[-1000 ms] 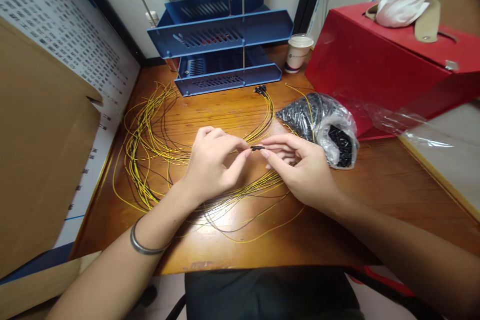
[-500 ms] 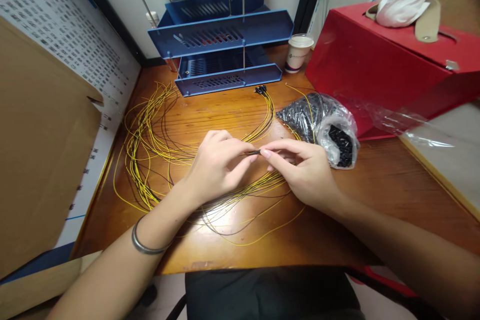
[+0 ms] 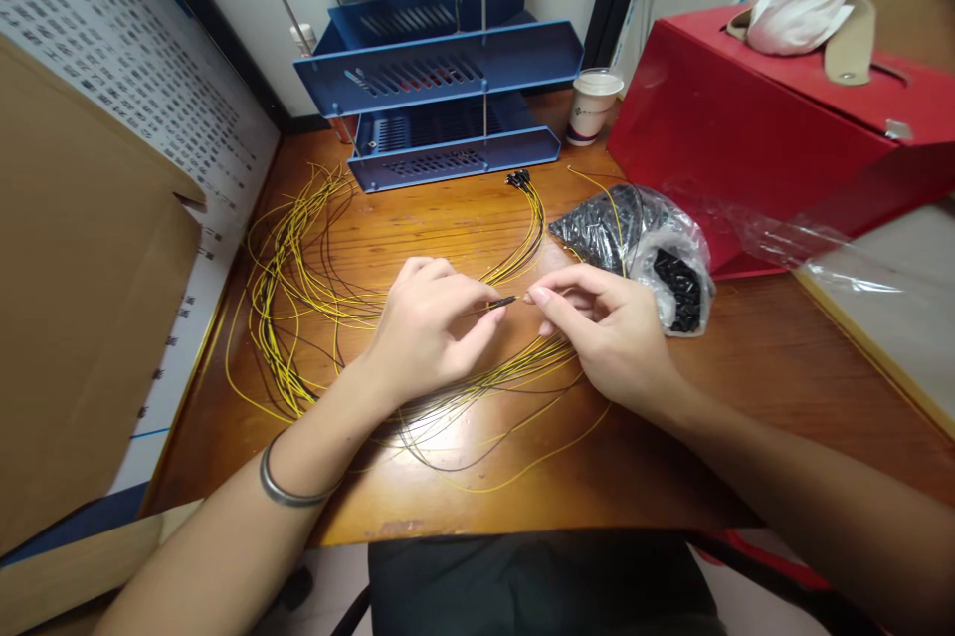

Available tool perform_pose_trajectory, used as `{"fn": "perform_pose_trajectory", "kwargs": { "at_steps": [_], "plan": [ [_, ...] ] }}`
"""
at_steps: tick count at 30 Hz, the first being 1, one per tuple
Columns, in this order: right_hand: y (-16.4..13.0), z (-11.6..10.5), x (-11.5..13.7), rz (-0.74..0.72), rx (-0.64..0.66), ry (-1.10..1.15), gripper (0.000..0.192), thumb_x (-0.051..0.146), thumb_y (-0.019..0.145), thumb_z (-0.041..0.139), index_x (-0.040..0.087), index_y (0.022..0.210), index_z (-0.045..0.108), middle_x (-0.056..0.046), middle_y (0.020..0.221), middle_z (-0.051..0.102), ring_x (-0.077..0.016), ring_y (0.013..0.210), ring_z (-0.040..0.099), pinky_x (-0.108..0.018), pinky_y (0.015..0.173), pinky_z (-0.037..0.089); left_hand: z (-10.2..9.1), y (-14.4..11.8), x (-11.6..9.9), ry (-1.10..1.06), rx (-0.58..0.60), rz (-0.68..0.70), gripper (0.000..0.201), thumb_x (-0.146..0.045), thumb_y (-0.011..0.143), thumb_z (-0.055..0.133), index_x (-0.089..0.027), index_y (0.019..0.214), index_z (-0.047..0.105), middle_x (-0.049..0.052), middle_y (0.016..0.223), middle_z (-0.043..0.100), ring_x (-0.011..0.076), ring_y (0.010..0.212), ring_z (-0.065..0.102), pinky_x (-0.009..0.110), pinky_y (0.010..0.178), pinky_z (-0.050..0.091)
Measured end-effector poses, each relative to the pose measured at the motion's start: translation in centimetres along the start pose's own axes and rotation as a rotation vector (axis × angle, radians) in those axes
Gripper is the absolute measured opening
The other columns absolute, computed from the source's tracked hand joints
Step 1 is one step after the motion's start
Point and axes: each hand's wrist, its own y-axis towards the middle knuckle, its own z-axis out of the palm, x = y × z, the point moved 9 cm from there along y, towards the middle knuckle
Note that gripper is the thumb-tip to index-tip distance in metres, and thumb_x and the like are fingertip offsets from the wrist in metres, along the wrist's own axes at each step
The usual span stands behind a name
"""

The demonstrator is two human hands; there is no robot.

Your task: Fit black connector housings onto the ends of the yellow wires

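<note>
1. Left hand [image 3: 425, 322]: I am pinching a thin wire end with a small black connector [image 3: 502, 302] between thumb and fingertips; the piece is sticking out toward the right hand.
2. Right hand [image 3: 604, 322]: fingers are curled together, tips just beside the black connector. Half a second ago they were touching it; now a small gap is showing, so I am judging the piece seated and the right hand letting go.
3. Loose yellow and black wires [image 3: 298, 288]: lying fanned over the tabletop [image 3: 746, 397], left of and under the black connector; one bundle is running up toward the blue trays [image 3: 448, 108].
4. Clear bag of black parts [image 3: 657, 258]: resting just right of the connector, against the red box [image 3: 746, 138].
5. Paper cup [image 3: 593, 104]: standing well beyond the connector, between trays and red box.
6. Open room: bare tabletop is showing nearer me than the connector; cardboard [image 3: 82, 298] is closing the left edge.
</note>
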Motion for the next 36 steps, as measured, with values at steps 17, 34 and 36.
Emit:
{"fn": "perform_pose_trajectory", "kwargs": {
  "at_steps": [17,34,36],
  "plan": [
    [-0.3,0.7,0.4,-0.062,0.047,-0.081,0.012,0.027,0.086,0.069,0.016,0.083,0.073,-0.002,0.071,0.069,-0.0104,0.057,0.060,-0.022,0.050,0.045,0.3,-0.1,0.1,-0.022,0.027,0.008,0.014,-0.026,0.093,0.062,-0.018,0.090,0.073,0.002,0.078,0.074,0.0171,0.073,0.058,0.037,0.079,0.042],
    [-0.3,0.7,-0.2,0.024,0.056,-0.042,0.025,0.035,0.083,0.075,0.016,0.099,0.072,-0.004,0.084,0.072,-0.0083,0.052,0.056,-0.022,0.045,0.041,0.2,0.0,0.2,0.012,0.030,-0.009,0.015,-0.026,0.093,0.060,-0.017,0.087,0.070,0.003,0.076,0.073,0.0175,0.071,0.058,0.037,0.077,0.041],
    [-0.3,0.8,0.1,-0.003,0.065,-0.057,0.015,0.031,0.086,0.071,0.016,0.089,0.073,-0.002,0.074,0.070,-0.0100,0.055,0.058,-0.022,0.049,0.044,0.3,0.0,0.2,0.009,0.044,-0.013,0.016,-0.027,0.094,0.059,-0.017,0.088,0.070,0.003,0.076,0.073,0.0173,0.071,0.058,0.037,0.077,0.041]
  ]
}}
